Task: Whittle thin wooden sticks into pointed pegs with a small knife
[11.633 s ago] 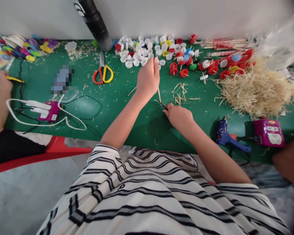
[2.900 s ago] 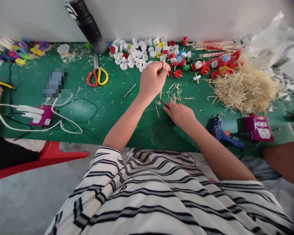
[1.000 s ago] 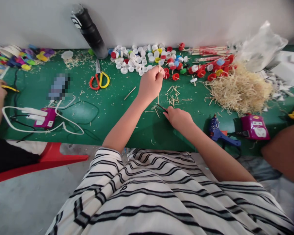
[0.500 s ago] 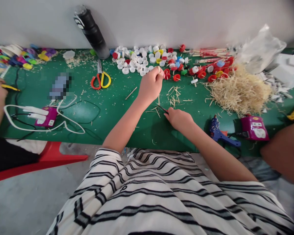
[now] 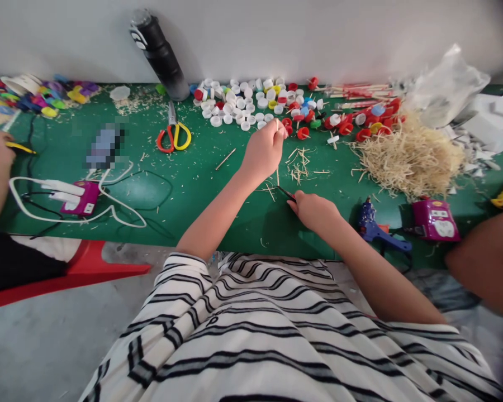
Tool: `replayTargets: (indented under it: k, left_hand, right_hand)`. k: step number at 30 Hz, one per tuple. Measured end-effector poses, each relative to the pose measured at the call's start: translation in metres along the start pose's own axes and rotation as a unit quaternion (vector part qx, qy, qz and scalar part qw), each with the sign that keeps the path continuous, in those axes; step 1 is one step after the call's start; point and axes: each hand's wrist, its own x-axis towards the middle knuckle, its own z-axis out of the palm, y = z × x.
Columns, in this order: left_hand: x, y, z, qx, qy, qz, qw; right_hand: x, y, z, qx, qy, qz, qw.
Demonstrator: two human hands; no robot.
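A thin pale stick (image 5: 278, 176) is held over the green tabletop (image 5: 201, 192), gripped in the closed left hand (image 5: 263, 151), with one end showing at the far side of the fist and the other extending from its near side. A slim dark tool (image 5: 286, 194) is grasped in the right hand (image 5: 317, 211), and its tip is placed at the stick's near end; whether the two touch cannot be told. Work on this stick is judged to be under way rather than finished, though how much has been taken off cannot be made out. Slivers (image 5: 298, 168) are scattered just beside the hands, and a large heap of shavings (image 5: 413, 162) is piled farther right. Among the caps, several are already fitted with sticks, such as a red cap (image 5: 303, 133) and a white cap (image 5: 332, 139), while many loose caps (image 5: 231, 104) are seen with no visible stick, so much appears to be left. The scissors (image 5: 183, 138) and the blue glue gun (image 5: 377, 228) are touched by neither hand.
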Motion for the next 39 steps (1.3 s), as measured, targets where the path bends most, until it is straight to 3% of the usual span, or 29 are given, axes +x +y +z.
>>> replayTargets:
  k: [9, 13, 19, 24, 39]
  left_hand:
    - [-0.004, 0.006, -0.003, 0.011, -0.005, 0.010, 1.000]
    - [-0.003, 0.009, -0.002, 0.015, -0.022, 0.025, 0.999]
    - [-0.002, 0.009, 0.004, 0.044, -0.025, 0.046, 0.998]
    - [-0.003, 0.012, 0.000, 0.051, -0.037, 0.019, 0.998]
    - [-0.007, 0.011, -0.015, 0.039, -0.046, -0.001, 0.998]
  right_hand:
    - [-0.011, 0.007, 0.014, -0.013, 0.023, 0.004, 1.000]
    - [-0.013, 0.006, 0.007, -0.027, 0.040, 0.000, 0.999]
    - [0.003, 0.001, -0.010, -0.022, 0.116, -0.003, 0.993]
    - [0.014, -0.001, -0.009, 0.008, 0.114, -0.008, 0.993]
    - [0.008, -0.006, -0.003, 0.025, 0.095, -0.007, 0.995]
